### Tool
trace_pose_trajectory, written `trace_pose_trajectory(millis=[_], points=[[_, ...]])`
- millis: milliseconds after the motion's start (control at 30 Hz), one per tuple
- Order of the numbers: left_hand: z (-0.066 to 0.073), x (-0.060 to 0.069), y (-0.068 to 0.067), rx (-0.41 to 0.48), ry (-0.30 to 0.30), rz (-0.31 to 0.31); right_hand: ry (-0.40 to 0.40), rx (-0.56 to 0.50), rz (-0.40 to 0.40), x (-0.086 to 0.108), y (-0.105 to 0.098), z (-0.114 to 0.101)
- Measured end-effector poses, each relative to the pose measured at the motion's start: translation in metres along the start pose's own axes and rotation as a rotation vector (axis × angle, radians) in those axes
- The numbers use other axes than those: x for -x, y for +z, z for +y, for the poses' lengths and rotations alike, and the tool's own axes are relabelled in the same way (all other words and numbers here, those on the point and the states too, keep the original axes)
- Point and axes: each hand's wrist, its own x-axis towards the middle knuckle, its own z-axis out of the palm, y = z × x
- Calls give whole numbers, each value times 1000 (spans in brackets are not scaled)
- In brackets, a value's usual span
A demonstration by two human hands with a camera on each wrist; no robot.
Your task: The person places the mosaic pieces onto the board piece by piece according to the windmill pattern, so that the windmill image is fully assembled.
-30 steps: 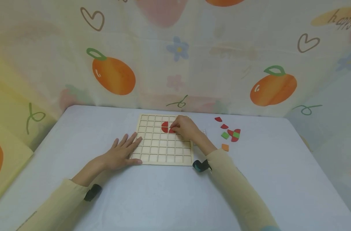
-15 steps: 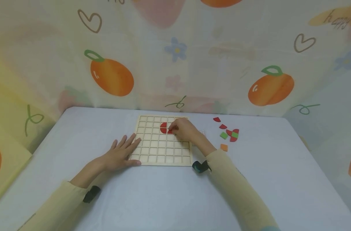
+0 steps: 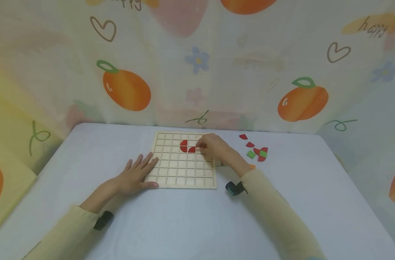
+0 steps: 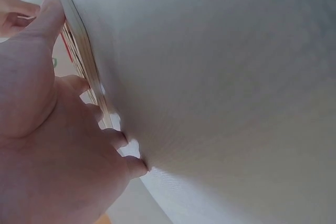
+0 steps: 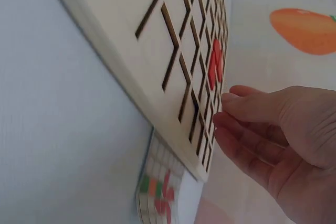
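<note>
A wooden grid board (image 3: pixel 181 182) lies on the table, with red quarter-circle pieces (image 3: pixel 183 146) set in its upper cells. One more red piece (image 3: pixel 191 149) fills the cell beside them. Spread along the board's left edge, my left hand (image 3: pixel 134 176) rests with straight fingers; its thumb is by the near corner. My right hand (image 3: pixel 213 146) hovers over the upper right cells, just right of the red pieces. In the right wrist view, the right hand's thumb and fingers (image 5: pixel 244 108) are loosely bent and slightly apart, and nothing shows between them.
Right of the board lie loose red pieces (image 3: pixel 250 144), a green square (image 3: pixel 251 154) and an orange piece (image 3: pixel 252 166), partly hidden by the right arm. A printed pattern card (image 5: pixel 157 192) sticks out from under the board. A patterned cloth (image 3: pixel 171 72) hangs behind the table.
My right hand has let go of the red piece, which now sits in its cell, and has shifted slightly right. My left hand stays on the board's edge.
</note>
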Motion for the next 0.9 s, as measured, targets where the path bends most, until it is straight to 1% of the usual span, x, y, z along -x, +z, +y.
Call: trace_pose_trajectory(millis=[167,267,400,667,900], points=[[0,0,0,-3,-1,1,81,-26,8,12,-15,10],[0,1,0,-4,0,1,94,-21,27,18,-21,22],[0,1,0,-2,1,3,74,10,49,26,-28,39],[1,1,2,2,4,-2,75,62,98,45,-37,71],[2,1,-1,-12,5,3,130,47,98,62,-47,90]])
